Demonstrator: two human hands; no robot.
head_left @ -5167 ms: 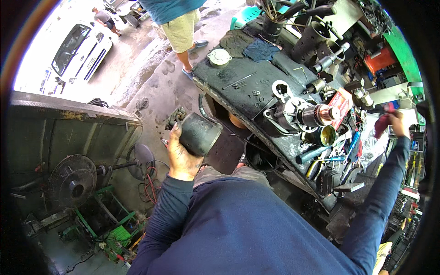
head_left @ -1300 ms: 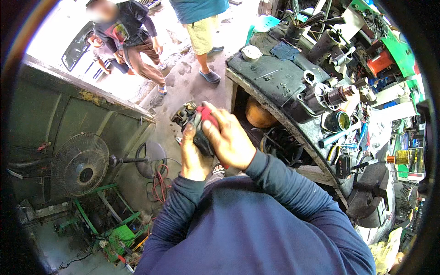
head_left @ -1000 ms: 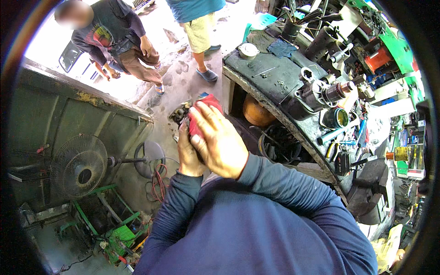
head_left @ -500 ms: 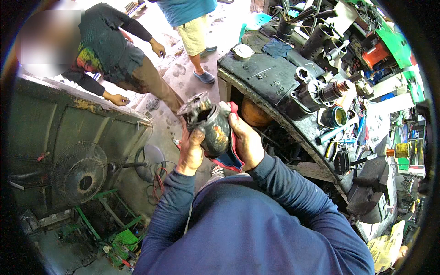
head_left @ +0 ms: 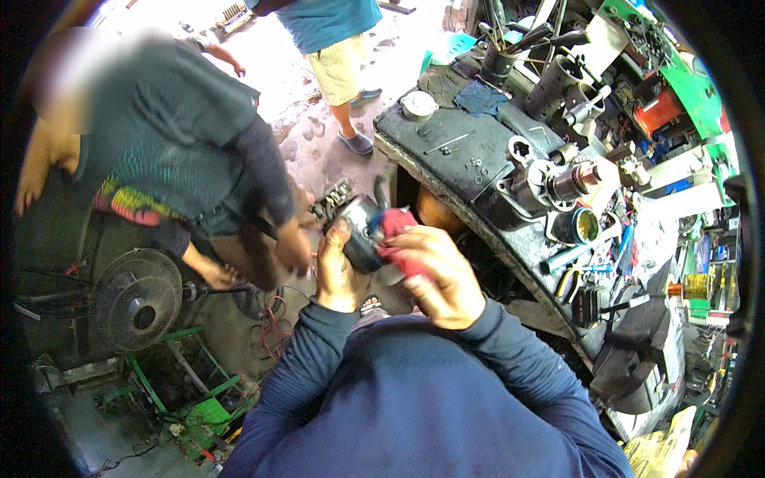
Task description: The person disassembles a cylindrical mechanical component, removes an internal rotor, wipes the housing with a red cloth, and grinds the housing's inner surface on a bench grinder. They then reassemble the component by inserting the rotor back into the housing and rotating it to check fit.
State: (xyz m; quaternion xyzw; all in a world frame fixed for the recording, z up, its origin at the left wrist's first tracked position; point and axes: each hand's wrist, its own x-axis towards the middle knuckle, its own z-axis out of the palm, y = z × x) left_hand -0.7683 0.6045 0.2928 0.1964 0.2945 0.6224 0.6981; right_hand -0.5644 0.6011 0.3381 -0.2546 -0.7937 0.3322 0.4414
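1. Closest, just above mid-frame: got a dark metal cylinder [head_left: 362, 248] clasped in the left hand [head_left: 339, 279], with the thumb along its near side. Tilted, probably to present the curved side to the right hand [head_left: 444, 279].
2. In that right hand, a red cloth [head_left: 398, 223], clenched under bent fingers and up against the cylinder's right side. Too blurry to tell how hard pressed. Bunched like that, likely for a thick pad instead of a floppy rag.
3. Both held left of the desk [head_left: 402, 134], not above it. Maybe just for elbow room, given all that clutter.
4. On the desk, right of centre: black, grimy top with a grey-and-black housing [head_left: 522, 195], a copper-ended rotor [head_left: 575, 182] next to it and a round open tin [head_left: 575, 226] below. Further up, small washers [head_left: 478, 166] away from the big lumps, maybe to keep from losing them. At the top end, a pale round cap [head_left: 419, 105] and dark rags [head_left: 480, 97].
5. Left side of the room: a fan [head_left: 137, 299], with a green metal frame [head_left: 209, 412] lower down.
6. Upper left, a dark-clad co-worker [head_left: 191, 119], bent over and smeared by motion. Farther back, top middle, a person in a teal top [head_left: 339, 28], near the bright doorway.
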